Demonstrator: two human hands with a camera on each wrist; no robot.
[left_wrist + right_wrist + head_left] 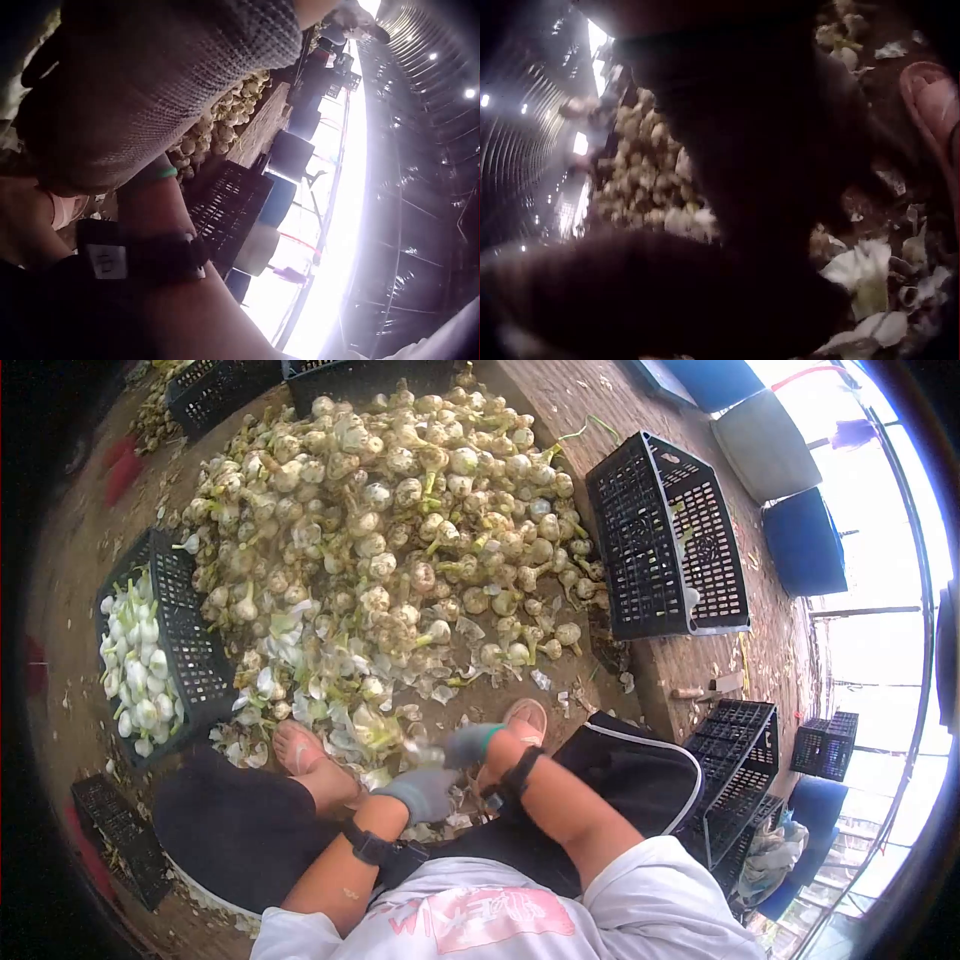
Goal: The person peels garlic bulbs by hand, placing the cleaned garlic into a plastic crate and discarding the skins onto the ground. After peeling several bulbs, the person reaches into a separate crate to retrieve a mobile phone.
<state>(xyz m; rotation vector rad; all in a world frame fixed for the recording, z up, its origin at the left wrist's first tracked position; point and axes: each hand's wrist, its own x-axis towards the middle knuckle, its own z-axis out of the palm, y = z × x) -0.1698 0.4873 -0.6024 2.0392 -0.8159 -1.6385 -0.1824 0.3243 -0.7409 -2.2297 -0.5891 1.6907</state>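
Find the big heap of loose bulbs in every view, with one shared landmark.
Head: heap across upper middle.
Left wrist: heap, partly hidden, just above and left of centre.
Right wrist: heap, blurred, left of centre.
Landmark: a pink sandal; which foot is unclear.

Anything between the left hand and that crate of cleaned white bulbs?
Yes: the left foot and shin lie between the left hand and the crate, with loose peelings near the crate's side.
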